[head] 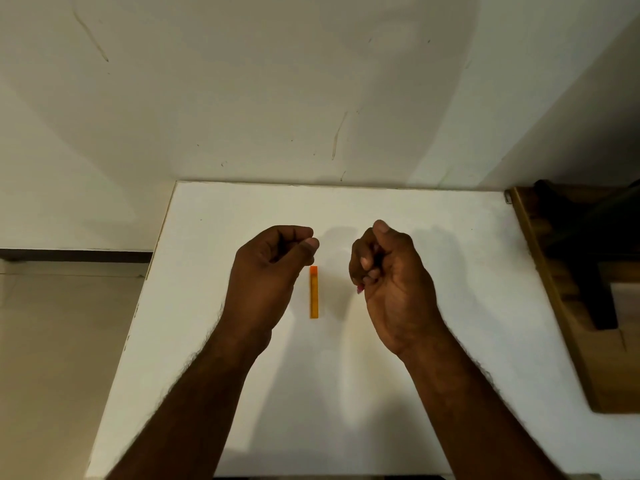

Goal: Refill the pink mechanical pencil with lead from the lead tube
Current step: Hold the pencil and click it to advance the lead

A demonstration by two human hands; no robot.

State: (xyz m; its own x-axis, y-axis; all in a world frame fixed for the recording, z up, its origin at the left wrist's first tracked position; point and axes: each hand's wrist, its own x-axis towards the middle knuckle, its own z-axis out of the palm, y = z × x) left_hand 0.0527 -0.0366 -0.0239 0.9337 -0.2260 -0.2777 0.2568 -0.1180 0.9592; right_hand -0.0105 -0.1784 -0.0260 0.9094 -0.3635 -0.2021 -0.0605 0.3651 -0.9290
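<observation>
Head view: both hands raised over the white table (450,258).
Left hand (273,271) pinches, contents unseen; right hand (391,282) fists a pink pencil (360,289); orange lead tube (314,292) lies between them.

- White table (346,209) pushed against scuffed white wall (242,98).
- Beige tiled floor (62,341) at left, dark skirting strip (76,255).
- Wooden furniture (568,323) at right, partly shadowed.
</observation>
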